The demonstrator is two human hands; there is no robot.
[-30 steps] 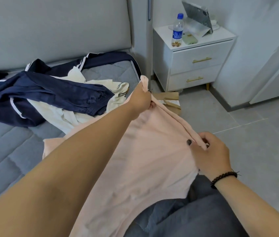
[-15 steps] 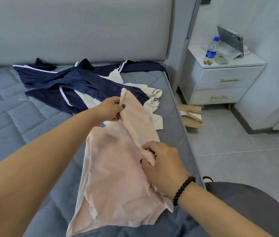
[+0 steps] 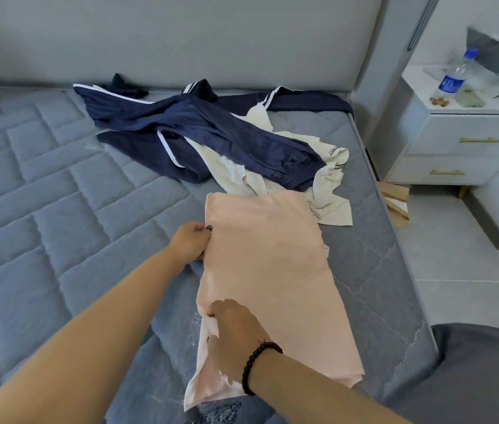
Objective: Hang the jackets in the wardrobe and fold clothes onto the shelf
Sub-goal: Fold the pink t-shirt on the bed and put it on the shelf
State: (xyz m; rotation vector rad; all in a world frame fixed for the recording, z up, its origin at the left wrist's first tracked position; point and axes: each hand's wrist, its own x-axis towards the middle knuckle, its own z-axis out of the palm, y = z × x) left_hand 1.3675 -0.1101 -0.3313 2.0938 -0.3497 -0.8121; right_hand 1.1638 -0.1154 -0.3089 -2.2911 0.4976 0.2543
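A pale pink garment [image 3: 272,270] lies flat and folded lengthwise on the grey quilted mattress [image 3: 58,209]. My left hand [image 3: 191,243] pinches its left edge near the top. My right hand [image 3: 236,338], with a black bead bracelet, grips the same edge lower down. Behind the pink garment a navy jacket with white stripes [image 3: 199,133] lies crumpled over a cream garment [image 3: 327,179].
A grey padded headboard [image 3: 165,38] runs along the back. To the right stands a white nightstand [image 3: 462,142] with a water bottle [image 3: 454,78] and a tablet on a stand [image 3: 497,61]. A cardboard piece [image 3: 395,200] lies on the tiled floor beside the bed.
The pink garment has come down from the air and now lies flat on the mattress. Both hands moved left and down with it, and hold its left edge.
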